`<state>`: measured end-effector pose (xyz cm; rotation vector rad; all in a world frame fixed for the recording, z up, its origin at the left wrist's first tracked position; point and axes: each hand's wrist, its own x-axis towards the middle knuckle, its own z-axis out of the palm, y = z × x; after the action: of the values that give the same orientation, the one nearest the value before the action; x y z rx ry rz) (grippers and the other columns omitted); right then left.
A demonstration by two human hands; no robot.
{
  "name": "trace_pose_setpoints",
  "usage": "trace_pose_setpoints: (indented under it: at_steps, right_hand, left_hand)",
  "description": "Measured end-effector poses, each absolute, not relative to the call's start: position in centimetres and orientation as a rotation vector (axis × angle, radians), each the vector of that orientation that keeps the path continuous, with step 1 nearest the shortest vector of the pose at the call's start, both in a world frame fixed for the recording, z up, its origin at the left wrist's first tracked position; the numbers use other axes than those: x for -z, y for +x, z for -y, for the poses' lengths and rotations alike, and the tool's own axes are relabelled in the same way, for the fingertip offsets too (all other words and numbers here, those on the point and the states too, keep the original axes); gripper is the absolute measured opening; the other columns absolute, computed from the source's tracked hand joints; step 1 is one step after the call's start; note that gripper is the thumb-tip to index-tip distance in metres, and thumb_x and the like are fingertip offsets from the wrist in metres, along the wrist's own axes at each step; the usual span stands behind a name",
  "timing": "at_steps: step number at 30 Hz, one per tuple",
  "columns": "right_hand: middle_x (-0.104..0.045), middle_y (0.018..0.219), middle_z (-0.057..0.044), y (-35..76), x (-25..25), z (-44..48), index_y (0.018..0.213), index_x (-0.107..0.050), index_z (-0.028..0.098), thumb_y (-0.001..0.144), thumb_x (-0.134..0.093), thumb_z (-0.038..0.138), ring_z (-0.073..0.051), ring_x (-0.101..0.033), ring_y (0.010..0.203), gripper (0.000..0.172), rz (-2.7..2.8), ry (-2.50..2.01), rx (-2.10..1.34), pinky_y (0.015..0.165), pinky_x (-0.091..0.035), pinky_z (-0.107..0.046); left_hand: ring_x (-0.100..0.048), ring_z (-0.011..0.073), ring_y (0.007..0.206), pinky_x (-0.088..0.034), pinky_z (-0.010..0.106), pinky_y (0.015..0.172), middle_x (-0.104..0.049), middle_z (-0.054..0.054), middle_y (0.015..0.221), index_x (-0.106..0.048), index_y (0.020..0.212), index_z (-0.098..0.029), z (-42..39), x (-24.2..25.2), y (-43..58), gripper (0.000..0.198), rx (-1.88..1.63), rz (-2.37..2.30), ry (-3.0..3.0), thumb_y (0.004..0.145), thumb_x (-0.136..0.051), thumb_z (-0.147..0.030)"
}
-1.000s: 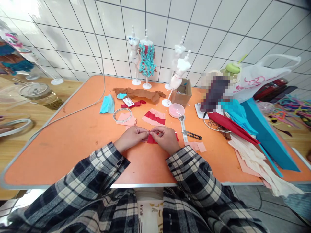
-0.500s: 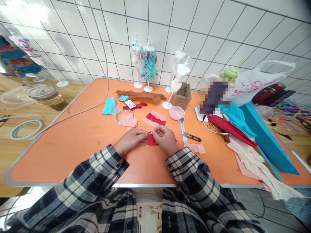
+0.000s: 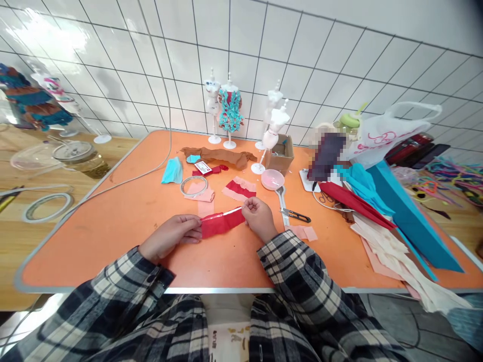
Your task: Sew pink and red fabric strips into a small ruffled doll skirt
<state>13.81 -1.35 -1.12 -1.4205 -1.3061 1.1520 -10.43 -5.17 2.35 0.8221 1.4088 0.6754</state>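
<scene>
A strip of red crepe paper (image 3: pixel 222 224) is stretched between my hands, with a whitish band along its upper edge. My left hand (image 3: pixel 171 235) pinches the strip's left end. At the other end, the fingers of my right hand (image 3: pixel 258 217) are closed on its upper corner. Just beyond the strip lies a pink and red layered piece (image 3: pixel 240 189). A roll of white tape (image 3: pixel 193 186) rests on pink paper (image 3: pixel 204 195) to the left. Right of my right hand are black thread snips (image 3: pixel 296 216) and pink scraps (image 3: pixel 303 232).
Small white mannequins (image 3: pixel 277 120) stand at the back, one in a turquoise ruffled dress (image 3: pixel 230 111). Near them are a cardboard box (image 3: pixel 281 162) and a pink dish (image 3: pixel 272 179). Coloured paper (image 3: pixel 377 236) piles up on the right. A cable (image 3: pixel 128 177) crosses the table's left side.
My hands have moved apart, the left one going left and toward me. The red strip, bunched between my fingers before, is now drawn out lengthwise. The camera view has shifted slightly.
</scene>
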Motion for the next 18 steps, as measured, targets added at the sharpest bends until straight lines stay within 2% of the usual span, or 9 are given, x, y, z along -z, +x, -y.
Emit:
trace_pose_setpoints:
  at_steps: [4, 8, 11, 14, 18]
  right_hand:
    - [-0.049, 0.06, 0.007, 14.1, 1.4, 1.2, 0.074, -0.052, 0.023, 0.071, -0.054, 0.037, -0.012, -0.05, 0.045, 0.014, 1.366, -1.478, -1.08, 0.044, -0.035, -0.024]
    - [-0.05, 0.061, 0.007, 14.8, 1.4, 1.0, 0.072, -0.054, 0.023, 0.07, -0.057, 0.029, -0.012, -0.048, 0.052, 0.007, 1.454, -1.553, -0.94, 0.053, -0.036, -0.025]
    - [-0.051, 0.06, 0.006, 15.4, 1.0, 1.0, 0.068, -0.054, 0.022, 0.069, -0.058, 0.024, -0.013, -0.048, 0.058, 0.004, 1.531, -1.611, -0.832, 0.058, -0.035, -0.026]
    - [-0.054, 0.062, 0.004, 15.6, 0.6, 1.0, 0.067, -0.054, 0.022, 0.069, -0.058, 0.021, -0.015, -0.049, 0.061, 0.005, 1.599, -1.657, -0.753, 0.061, -0.033, -0.027]
    - [-0.057, 0.065, 0.003, 15.8, 0.3, 0.9, 0.067, -0.054, 0.023, 0.072, -0.058, 0.02, -0.016, -0.05, 0.064, 0.007, 1.659, -1.697, -0.673, 0.063, -0.032, -0.028]
  left_hand:
    - [-0.068, 0.0148, 0.062, -0.06, 0.025, 0.063, -0.073, 0.004, 0.07, -0.072, 0.073, -0.017, 5.8, -2.8, -12.1, 0.031, -0.663, -1.483, 0.819, 0.056, -0.085, -0.039]
    - [-0.069, 0.0186, 0.062, -0.058, 0.028, 0.061, -0.073, 0.005, 0.067, -0.071, 0.08, -0.018, 6.0, -2.9, -14.3, 0.037, -0.532, -1.609, 0.923, 0.058, -0.078, -0.046]
    - [-0.07, 0.0222, 0.064, -0.058, 0.032, 0.062, -0.073, 0.006, 0.068, -0.067, 0.08, -0.019, 5.9, -3.1, -15.9, 0.034, -0.341, -1.732, 1.162, 0.068, -0.063, -0.051]
    - [-0.067, 0.0236, 0.066, -0.054, 0.034, 0.065, -0.071, 0.007, 0.069, -0.06, 0.069, -0.021, 5.7, -3.6, -17.1, 0.028, -0.104, -1.834, 1.512, 0.079, -0.048, -0.044]
    - [-0.066, 0.0294, 0.084, -0.045, 0.037, 0.073, -0.074, 0.013, 0.087, -0.066, 0.076, -0.02, 5.6, -4.2, -17.7, 0.029, 0.044, -1.964, 1.687, 0.084, -0.047, -0.039]
